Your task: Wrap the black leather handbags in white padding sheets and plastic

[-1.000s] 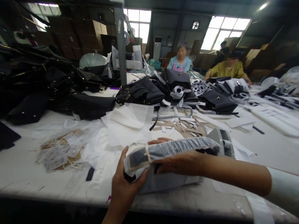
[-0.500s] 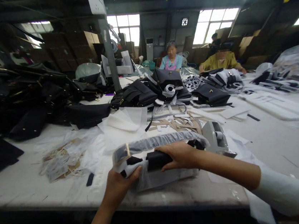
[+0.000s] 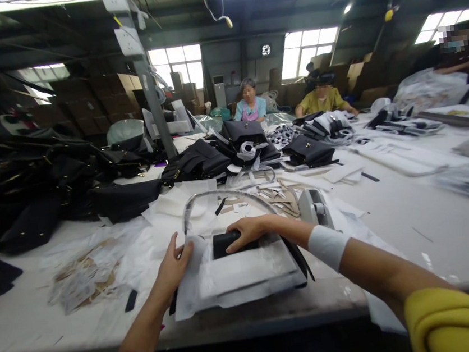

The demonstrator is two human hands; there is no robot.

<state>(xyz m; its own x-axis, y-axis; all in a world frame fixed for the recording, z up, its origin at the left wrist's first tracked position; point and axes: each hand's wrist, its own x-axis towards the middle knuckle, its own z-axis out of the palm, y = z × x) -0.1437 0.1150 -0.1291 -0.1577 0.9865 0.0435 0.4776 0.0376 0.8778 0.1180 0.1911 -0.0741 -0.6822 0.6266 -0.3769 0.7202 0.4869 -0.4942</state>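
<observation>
A black handbag (image 3: 303,267) lies at the table's front edge, its face mostly covered by a white paper sheet (image 3: 245,271). Behind it, a film-wrapped handle (image 3: 219,193) stands up in an arch. My left hand (image 3: 173,270) is closed at the bag's left side, thumb and fingers about the pale wrapping there. With thumb in front and fingers over the top, my right hand (image 3: 245,234) grips the black flap (image 3: 221,246) at the bag's upper middle. The fingertips of that hand are partly hidden.
A grey tape dispenser (image 3: 315,209) stands right of the bag. Plastic scraps (image 3: 87,274) lie to the left, and card strips (image 3: 273,194) behind. Black bags (image 3: 127,199) are heaped at the left and back. Two people sit across the table; another person is far right.
The handle has risen from along the bag's top into an arch, and the paper-covered face shows more fully. My left hand has shifted from the bag's front to its left side.
</observation>
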